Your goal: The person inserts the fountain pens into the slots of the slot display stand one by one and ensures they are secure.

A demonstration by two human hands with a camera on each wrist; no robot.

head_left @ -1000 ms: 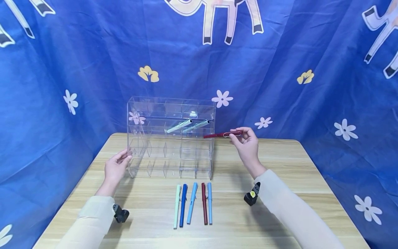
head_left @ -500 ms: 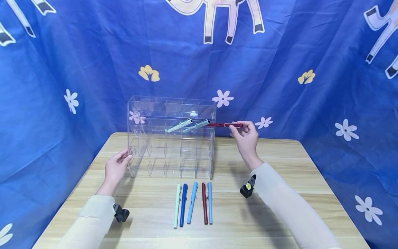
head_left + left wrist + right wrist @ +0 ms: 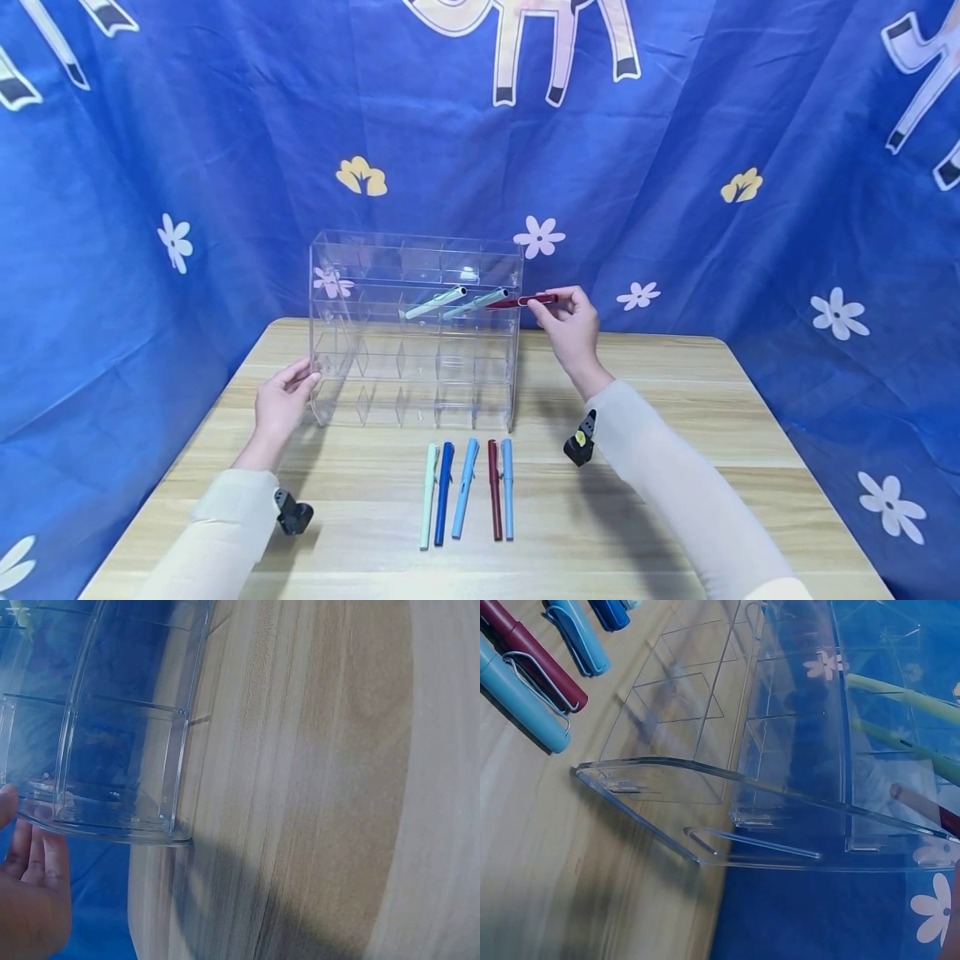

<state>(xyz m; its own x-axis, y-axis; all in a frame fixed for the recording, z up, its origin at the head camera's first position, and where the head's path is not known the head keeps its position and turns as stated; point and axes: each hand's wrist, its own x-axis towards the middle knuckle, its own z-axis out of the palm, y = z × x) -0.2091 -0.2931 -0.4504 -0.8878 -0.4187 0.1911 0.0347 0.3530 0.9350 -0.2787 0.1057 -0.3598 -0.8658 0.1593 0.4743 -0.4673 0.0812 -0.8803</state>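
Note:
A clear acrylic pen rack [image 3: 420, 271] with several tiers of compartments stands on the table. My left hand [image 3: 279, 408] grips its left side edge, thumb in front and fingers behind. A mint pen [image 3: 435, 302] and a pale teal pen [image 3: 477, 304] lie slanted in an upper tier, right of the middle. Between thumb and fingers my right hand [image 3: 573, 333] pinches a dark red pen [image 3: 536, 299] by its clip end. That pen points left, and its far end overlaps the rack's right side beside the teal pen. In the right wrist view the red pen [image 3: 922, 806] shows behind the clear side panel.
In front of the rack lie a mint pen [image 3: 428, 497], a dark blue pen [image 3: 443, 493], a light blue pen [image 3: 464, 489], another dark red pen [image 3: 495, 490] and a second light blue pen [image 3: 507, 490]. Blue patterned cloth [image 3: 450, 167] hangs behind the wooden table [image 3: 660, 392].
My right hand has raised the dark red pen, levelled it with the upper tier, then moved it left towards the teal pen. The left hand keeps its grip on the rack.

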